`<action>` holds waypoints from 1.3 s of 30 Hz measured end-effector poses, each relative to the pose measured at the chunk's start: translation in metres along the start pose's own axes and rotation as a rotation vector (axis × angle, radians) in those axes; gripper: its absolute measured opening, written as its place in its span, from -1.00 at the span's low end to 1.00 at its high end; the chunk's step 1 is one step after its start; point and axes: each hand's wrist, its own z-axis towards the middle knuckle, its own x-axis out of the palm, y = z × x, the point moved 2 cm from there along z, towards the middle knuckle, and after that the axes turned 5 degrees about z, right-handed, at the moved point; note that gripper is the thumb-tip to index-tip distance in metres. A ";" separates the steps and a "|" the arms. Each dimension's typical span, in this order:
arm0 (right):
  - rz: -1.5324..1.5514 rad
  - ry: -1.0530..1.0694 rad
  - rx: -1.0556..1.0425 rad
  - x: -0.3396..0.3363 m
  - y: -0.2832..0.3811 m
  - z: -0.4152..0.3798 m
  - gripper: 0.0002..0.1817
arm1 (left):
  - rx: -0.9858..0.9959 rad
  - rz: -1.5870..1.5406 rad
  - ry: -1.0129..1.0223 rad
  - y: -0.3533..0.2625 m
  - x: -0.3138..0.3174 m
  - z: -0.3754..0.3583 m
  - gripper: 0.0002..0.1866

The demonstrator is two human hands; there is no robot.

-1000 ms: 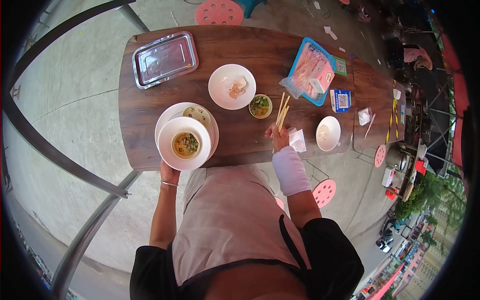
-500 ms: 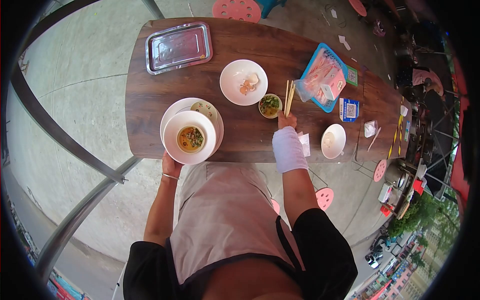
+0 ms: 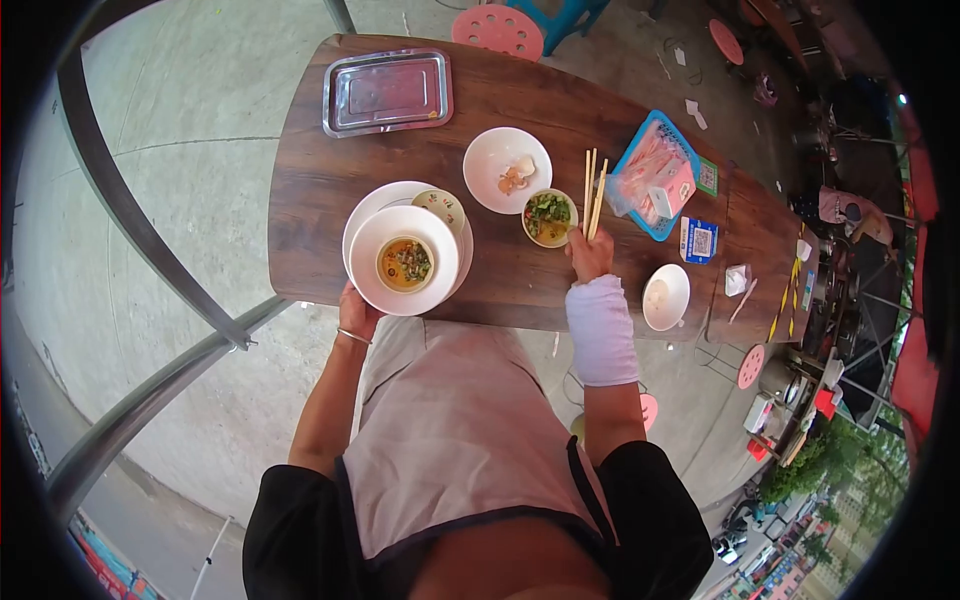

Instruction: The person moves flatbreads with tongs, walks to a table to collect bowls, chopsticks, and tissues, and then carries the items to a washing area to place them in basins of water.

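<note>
My left hand (image 3: 358, 312) grips the near rim of stacked bowls at the table's near edge. The top white bowl (image 3: 362, 245) carries a smaller bowl of broth and chopped bits (image 3: 405, 264); under it are a patterned bowl (image 3: 438, 206) and a wider white dish (image 3: 362, 212). My right hand (image 3: 590, 256), with a white sleeve at its wrist, is closed around several wooden chopsticks (image 3: 596, 195) pointing away from me. Its fingers meet the rim of a small bowl of greens in liquid (image 3: 549, 218), which overlaps a white bowl with shell-like scraps (image 3: 493, 160).
On the wooden table (image 3: 520, 275) are a metal tray (image 3: 387, 92), a blue basket (image 3: 648, 130) with plastic packets and a tissue pack, a blue code card (image 3: 698, 241) and a white bowl (image 3: 667, 297). Metal poles stand at left; pink stools (image 3: 497, 31) are around.
The small greens bowl looks larger and now overlaps the scraps bowl. My right hand's chopsticks are spread more. The napkin by my right wrist is no longer visible. The whole view has shifted.
</note>
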 end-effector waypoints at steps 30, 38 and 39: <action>-0.126 0.187 -0.467 0.104 0.112 -0.044 -0.86 | 0.006 0.047 -0.029 -0.012 0.010 0.006 -0.66; -0.271 0.180 -1.333 0.117 0.132 -0.061 -0.77 | 0.049 0.042 -0.022 -0.043 0.060 -0.008 -0.66; -0.232 0.147 -1.425 0.117 0.140 -0.061 -0.74 | 0.067 0.034 -0.009 -0.047 0.065 -0.009 -0.66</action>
